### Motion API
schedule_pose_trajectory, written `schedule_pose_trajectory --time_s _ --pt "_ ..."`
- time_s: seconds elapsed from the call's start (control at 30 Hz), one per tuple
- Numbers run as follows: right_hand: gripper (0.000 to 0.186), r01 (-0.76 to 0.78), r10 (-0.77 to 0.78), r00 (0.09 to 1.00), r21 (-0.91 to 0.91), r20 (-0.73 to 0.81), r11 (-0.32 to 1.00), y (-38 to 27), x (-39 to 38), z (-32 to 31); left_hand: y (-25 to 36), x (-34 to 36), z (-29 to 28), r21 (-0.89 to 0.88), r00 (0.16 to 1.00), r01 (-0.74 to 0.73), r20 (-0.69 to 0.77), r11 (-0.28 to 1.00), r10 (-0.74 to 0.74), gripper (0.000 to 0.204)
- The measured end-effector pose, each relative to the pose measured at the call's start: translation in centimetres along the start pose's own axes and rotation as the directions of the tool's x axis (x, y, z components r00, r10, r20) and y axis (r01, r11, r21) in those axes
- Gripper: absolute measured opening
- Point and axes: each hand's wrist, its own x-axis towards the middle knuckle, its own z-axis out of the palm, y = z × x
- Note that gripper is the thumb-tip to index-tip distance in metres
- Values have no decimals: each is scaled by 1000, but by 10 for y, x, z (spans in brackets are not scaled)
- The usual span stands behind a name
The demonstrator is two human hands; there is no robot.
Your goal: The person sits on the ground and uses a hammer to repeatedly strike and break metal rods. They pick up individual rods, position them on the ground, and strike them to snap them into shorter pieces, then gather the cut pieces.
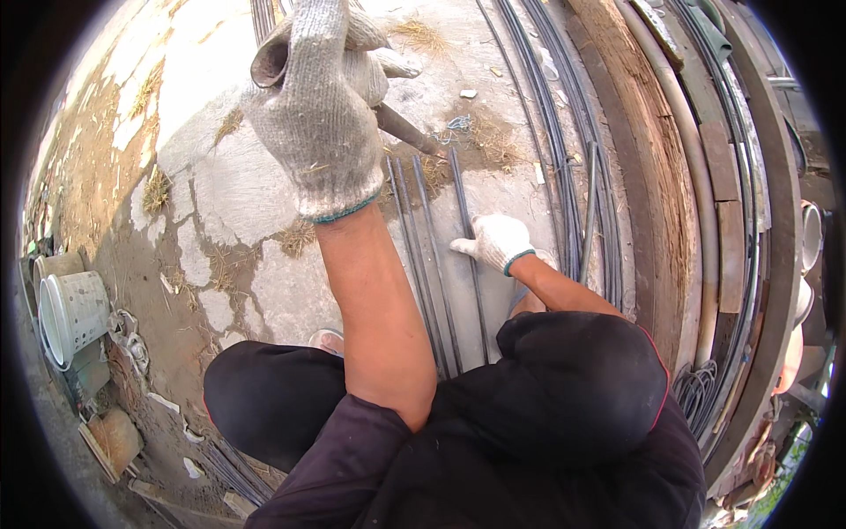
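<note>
My left hand (326, 106), in a grey-white knit glove, is raised in the upper middle and closed round a brown metal tool (410, 132). One end of the tool is hollow and rusty, like a pipe mouth. The other end slants down to the right, by the far end of a thin steel bar (464, 198). My right hand (502, 240), in a white glove with a green cuff, is closed on that bar lower down, thumb lying across it. Its other fingers are partly hidden. Several similar steel bars (423, 247) lie alongside to the left.
Long bundled bars (564, 176) and weathered timber (656, 132) run along the right. A coil of wire (696, 392) lies near the lower right. White buckets (75, 309) stand at the left. Blue string (456, 126) lies on the cracked concrete ahead.
</note>
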Motion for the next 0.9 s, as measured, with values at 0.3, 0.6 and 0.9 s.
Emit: schedule_pose_trajectory --time_s 0.3,0.6,0.9 --pt "39 -250 102 959 620 265 743 70 -11 2 -40 -12 13 18 998 42 34 999 -43 26" --pt "41 -13 -69 988 515 140 857 97 14 28 -90 -59 72 174 997 -17 -70 985 30 25" --pt "41 100 -194 974 555 113 826 119 23 47 -90 -70 104 351 984 24 155 936 -84 47"
